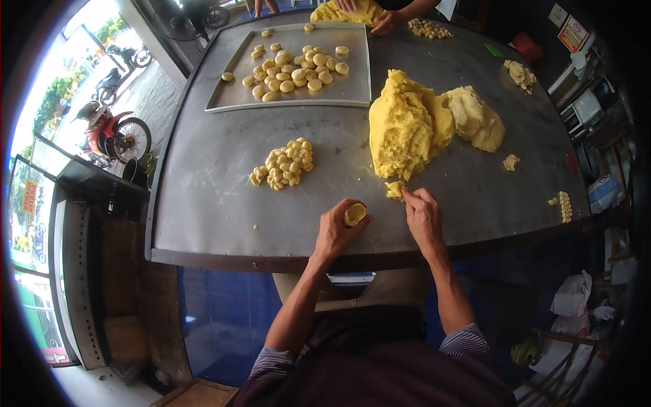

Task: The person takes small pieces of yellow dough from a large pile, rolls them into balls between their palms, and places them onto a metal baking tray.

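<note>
In my left hand (337, 229), fingers curl round a small dough cup (354, 215), its hollow facing up. My right hand (423, 214) pinches at a small lump of yellow paste (395, 190); whether a thin tool sits between the fingers, I cannot tell. Just beyond that lump rises a big crumbly mound of yellow paste (401, 125). Against its right side leans a paler lump of dough (477, 119). A heap of small dough balls (285, 163) lies left of centre, beyond my left hand.
A metal tray (224, 102) with several round, flattened dough pieces (288, 71) takes up the far left. Across the metal table (217, 217), another person's hands (386, 22) press yellow dough (339, 12). Small dough bits (565, 207) line the right edge.
</note>
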{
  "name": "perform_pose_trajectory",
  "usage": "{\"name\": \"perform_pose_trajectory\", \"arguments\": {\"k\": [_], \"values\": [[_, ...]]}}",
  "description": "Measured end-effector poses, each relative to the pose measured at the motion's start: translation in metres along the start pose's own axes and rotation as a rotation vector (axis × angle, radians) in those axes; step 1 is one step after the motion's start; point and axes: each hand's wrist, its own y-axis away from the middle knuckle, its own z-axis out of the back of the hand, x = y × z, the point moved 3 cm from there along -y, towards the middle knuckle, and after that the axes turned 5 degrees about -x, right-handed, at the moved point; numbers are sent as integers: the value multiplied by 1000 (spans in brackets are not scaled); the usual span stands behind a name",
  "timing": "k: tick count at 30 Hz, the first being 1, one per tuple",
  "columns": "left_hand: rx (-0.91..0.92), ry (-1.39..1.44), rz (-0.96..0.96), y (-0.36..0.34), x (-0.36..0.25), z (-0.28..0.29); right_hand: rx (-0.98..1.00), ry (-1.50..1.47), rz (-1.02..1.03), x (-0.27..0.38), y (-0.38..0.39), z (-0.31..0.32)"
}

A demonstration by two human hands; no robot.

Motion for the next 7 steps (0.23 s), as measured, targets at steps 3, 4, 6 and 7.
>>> {"name": "perform_pose_trajectory", "arguments": {"k": [3, 4, 6, 7], "values": [[17, 1, 3, 0, 3, 0, 27, -18, 3, 22, 5, 18], [28, -9, -9, 0, 4, -1, 8, -53, 28, 29, 5, 21], [38, -21, -62, -3, 10, -5, 67, -328, 7, 46, 6, 17], [33, -32, -100, -4, 16, -7, 125, -435, 22, 51, 8, 6]]}}
